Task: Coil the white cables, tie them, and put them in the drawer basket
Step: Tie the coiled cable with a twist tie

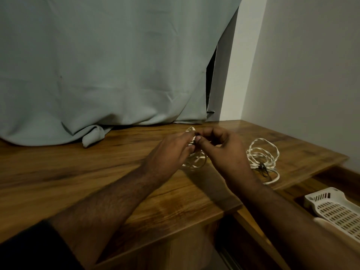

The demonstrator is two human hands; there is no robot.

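Left hand (171, 151) and right hand (224, 152) pinching a white cable coil (194, 162) over the wooden table (97, 172), tied coil (263, 158) beside, white basket (335, 209) in drawer

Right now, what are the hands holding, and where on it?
Both the left hand and right hand pinch the white cable coil at its top, fingertips meeting there.

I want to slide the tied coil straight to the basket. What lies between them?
In the head view, only bare wooden desktop, then its edge and a step down, separate the tied coil from the white basket in the drawer.
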